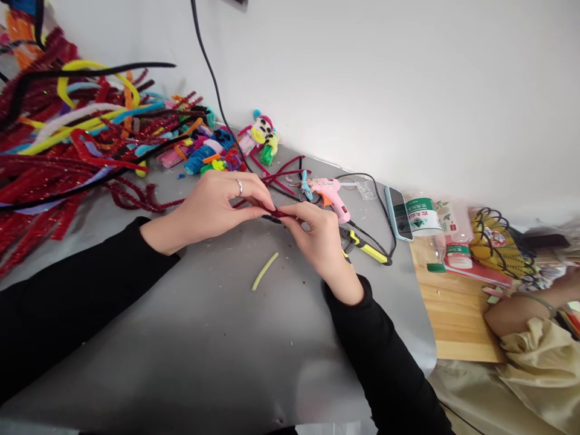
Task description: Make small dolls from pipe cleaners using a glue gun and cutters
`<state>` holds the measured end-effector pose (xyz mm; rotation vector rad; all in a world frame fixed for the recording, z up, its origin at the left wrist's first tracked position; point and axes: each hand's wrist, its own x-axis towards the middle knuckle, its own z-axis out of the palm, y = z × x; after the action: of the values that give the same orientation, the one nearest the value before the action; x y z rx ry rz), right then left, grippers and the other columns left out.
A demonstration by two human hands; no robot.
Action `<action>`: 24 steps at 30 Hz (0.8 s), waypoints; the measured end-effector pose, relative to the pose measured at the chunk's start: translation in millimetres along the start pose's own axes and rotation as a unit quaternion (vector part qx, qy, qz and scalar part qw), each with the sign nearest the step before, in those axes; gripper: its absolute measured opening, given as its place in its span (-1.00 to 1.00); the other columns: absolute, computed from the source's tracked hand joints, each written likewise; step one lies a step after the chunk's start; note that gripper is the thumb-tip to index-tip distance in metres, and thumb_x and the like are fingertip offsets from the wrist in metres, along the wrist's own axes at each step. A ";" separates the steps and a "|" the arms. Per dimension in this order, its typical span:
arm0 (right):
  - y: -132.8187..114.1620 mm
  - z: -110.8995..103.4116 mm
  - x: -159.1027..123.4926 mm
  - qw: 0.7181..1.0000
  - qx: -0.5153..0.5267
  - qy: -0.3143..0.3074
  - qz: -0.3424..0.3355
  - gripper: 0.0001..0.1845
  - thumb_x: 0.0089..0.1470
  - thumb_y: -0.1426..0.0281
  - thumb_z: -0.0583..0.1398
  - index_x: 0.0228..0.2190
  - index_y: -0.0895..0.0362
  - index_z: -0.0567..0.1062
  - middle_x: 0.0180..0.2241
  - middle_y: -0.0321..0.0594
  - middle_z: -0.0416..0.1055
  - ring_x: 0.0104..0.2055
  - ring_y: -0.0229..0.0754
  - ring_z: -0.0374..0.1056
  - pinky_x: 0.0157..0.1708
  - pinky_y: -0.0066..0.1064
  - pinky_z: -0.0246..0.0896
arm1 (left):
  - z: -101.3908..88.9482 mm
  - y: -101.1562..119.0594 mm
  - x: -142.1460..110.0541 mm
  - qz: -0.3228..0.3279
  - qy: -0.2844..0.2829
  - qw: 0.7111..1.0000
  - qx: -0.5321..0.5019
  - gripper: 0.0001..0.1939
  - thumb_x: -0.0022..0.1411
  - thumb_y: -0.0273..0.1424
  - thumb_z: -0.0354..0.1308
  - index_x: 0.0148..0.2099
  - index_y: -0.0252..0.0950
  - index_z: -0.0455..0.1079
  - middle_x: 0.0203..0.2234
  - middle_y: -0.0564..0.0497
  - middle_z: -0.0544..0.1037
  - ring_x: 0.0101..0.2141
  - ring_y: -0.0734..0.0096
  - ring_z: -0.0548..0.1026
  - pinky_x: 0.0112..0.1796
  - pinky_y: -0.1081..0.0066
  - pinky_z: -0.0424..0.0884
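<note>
Black sleeves (81, 296) closest, reaching over the grey worktop (212, 344). Left hand (212, 202) and right hand (313, 232) meet fingertip to fingertip, both pinching a dark red pipe cleaner (278, 213) between them, just above the worktop. Dark bit under the pinch: can't tell what.

Near side of hands: loose pale yellow-green strip (264, 272). Just beyond right hand: pink glue gun (333, 194); beside that wrist, yellow-handled pliers (369, 248), partly hidden. Left of hands: big pipe cleaner pile (58, 151). Beyond left hand: small pipe-cleaner figures (259, 136).

Handling, my judgement: thumbs close together, short length between pinches, left as anchor, right making small moves. Light pressure, so fuzz isn't crushed; mind wire ends. Fingers hide the contact point, so tilt it into view. Knuckles off the glue gun's nozzle, in case it's hot.
</note>
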<state>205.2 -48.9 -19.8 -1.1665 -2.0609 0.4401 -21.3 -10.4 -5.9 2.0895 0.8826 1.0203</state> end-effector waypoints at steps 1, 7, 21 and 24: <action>0.2 0.0 0.2 1.000 0.005 -0.005 0.008 -0.82 0.36 0.41 0.26 -0.19 0.05 0.71 -0.25 -0.19 0.71 -0.23 -0.14 0.61 -0.16 -0.33 0.50 | -0.1 0.0 -0.1 -0.001 -0.002 1.000 0.000 -0.72 0.37 -0.10 0.26 -0.31 -0.10 0.66 -0.30 -0.03 0.72 -0.29 0.22 0.65 -0.18 0.30 0.59; 2.9 0.4 0.0 1.000 0.013 -0.019 -0.007 -0.80 0.39 0.41 0.24 -0.17 0.08 0.71 -0.27 -0.17 0.69 -0.23 -0.14 0.60 -0.17 -0.36 0.49 | -0.7 -1.2 -0.4 0.013 0.008 1.000 -0.005 -0.73 0.38 -0.12 0.27 -0.32 -0.09 0.68 -0.31 -0.02 0.73 -0.30 0.23 0.66 -0.18 0.31 0.60; 2.8 1.5 -0.1 0.992 -0.095 0.008 -0.079 -0.73 0.48 0.29 0.14 0.02 0.08 0.60 -0.20 -0.08 0.62 -0.17 -0.06 0.50 -0.14 -0.25 0.41 | 6.9 -3.5 -1.9 -0.106 0.069 0.989 -0.074 -0.74 0.25 -0.13 0.41 -0.26 -0.23 0.67 -0.36 -0.03 0.73 -0.33 0.25 0.68 -0.25 0.35 0.64; 3.2 1.6 0.3 0.991 -0.111 0.003 -0.076 -0.71 0.49 0.29 0.11 0.02 0.08 0.60 -0.20 -0.08 0.61 -0.16 -0.06 0.49 -0.14 -0.26 0.39 | 7.5 -5.5 -1.7 -0.132 0.044 0.986 -0.094 -0.67 0.23 -0.08 0.42 -0.22 -0.25 0.64 -0.41 -0.02 0.71 -0.40 0.28 0.67 -0.30 0.36 0.64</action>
<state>205.8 -46.8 -22.8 -1.1230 -2.2166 0.1361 -17.3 -10.5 -14.5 1.7299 1.0343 1.0151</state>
